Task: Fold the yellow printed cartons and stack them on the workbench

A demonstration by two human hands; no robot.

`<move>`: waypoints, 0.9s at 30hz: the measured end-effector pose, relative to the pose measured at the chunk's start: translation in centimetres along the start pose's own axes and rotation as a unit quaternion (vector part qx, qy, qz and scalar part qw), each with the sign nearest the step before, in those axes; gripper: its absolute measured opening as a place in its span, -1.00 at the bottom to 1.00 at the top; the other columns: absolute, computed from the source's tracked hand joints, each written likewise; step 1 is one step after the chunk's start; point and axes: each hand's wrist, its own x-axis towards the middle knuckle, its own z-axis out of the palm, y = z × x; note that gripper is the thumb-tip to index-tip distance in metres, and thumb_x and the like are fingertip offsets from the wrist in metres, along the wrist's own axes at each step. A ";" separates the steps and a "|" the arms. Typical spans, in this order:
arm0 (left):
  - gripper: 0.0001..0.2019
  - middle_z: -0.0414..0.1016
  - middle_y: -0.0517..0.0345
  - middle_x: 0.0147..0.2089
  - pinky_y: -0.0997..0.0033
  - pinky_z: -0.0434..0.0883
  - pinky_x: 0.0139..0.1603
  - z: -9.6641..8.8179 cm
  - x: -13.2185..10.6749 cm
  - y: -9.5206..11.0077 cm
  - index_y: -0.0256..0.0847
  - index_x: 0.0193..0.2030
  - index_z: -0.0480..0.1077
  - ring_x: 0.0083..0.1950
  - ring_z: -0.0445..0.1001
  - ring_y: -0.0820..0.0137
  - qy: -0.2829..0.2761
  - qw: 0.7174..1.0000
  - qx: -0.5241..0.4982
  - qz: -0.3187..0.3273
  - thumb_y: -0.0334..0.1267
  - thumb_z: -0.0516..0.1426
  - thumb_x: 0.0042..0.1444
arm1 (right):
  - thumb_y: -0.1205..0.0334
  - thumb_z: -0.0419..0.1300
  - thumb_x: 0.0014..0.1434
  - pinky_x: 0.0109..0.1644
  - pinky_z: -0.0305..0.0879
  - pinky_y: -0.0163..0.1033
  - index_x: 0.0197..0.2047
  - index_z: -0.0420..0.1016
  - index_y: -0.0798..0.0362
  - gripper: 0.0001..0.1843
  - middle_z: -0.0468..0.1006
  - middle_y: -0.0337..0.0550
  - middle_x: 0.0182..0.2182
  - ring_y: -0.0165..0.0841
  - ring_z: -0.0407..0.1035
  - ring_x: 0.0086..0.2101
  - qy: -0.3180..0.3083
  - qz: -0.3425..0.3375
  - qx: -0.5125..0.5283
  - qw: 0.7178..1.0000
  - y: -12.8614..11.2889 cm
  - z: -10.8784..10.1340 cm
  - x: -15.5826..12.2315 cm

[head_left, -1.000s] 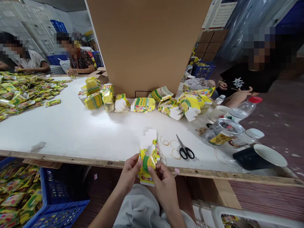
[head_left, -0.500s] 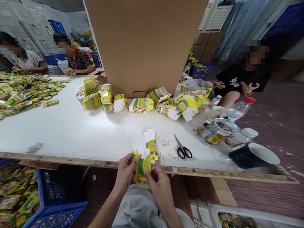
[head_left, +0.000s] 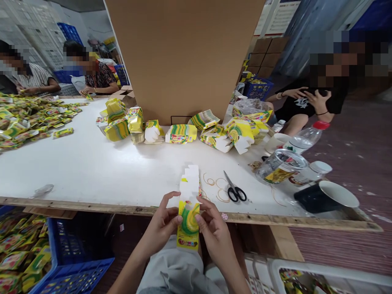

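A small yellow-and-green printed carton (head_left: 188,228) is held upright above my lap, just in front of the table edge. Its white end flaps point away from me. My left hand (head_left: 168,222) grips its left side, thumb on the printed face. On the opposite side my right hand (head_left: 212,224) pinches it with thumb and fingers. Behind it on the table lies another carton (head_left: 192,168), mostly hidden by the held one, so that mainly its white flaps show. Black-handled scissors (head_left: 235,191) and several rubber bands (head_left: 210,179) lie to the right of the cartons.
Bundles of flat cartons (head_left: 181,134) line the table before a tall cardboard sheet (head_left: 186,57). A heap of small packs (head_left: 33,118) lies left. Jars, bottles and a dark cup (head_left: 312,198) crowd the right edge. A blue crate (head_left: 76,261) stands below. Three people sit around.
The carton has turned to show its printed face squarely, and its flaps stand straighter. Both hands have shifted to its two sides. The person at right has raised their hands.
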 end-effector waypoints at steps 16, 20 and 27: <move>-0.65 0.57 -0.01 -0.03 0.46 0.41 -0.18 0.3 0.3 -0.2 -0.15 0.12 0.35 -0.17 0.53 0.36 -0.001 0.996 0.089 0.000 -0.28 0.20 0.19 | 0.06 0.14 0.24 -0.04 0.34 -0.14 -0.19 0.62 -0.04 -0.75 0.55 -0.04 -0.16 -0.18 0.41 -0.09 0.048 -0.103 -0.126 0.986 -1.2 -2.0 0.1; -0.67 0.42 -0.05 0.21 0.40 0.43 -0.05 0.2 0.3 -0.5 -0.14 0.12 0.42 0.01 0.50 0.27 0.028 0.986 0.160 0.034 -0.28 0.17 0.19 | 0.11 0.22 0.15 -0.42 0.23 -0.30 0.01 0.52 -0.01 -0.65 0.39 -0.28 -0.51 -0.35 0.30 -0.48 0.022 0.003 -0.170 0.985 -1.4 -1.7 0.2; -0.57 0.59 -0.07 0.01 0.31 0.42 -0.01 0.4 0.2 0.1 -0.14 0.20 0.30 0.01 0.55 0.21 -0.029 0.999 0.024 -0.017 -0.25 0.19 0.19 | 0.16 0.19 0.16 -0.47 0.12 -0.33 -0.01 0.38 0.01 -0.68 0.23 -0.45 -0.66 -0.40 0.20 -0.59 0.020 0.027 -0.209 0.977 -0.7 -0.6 0.0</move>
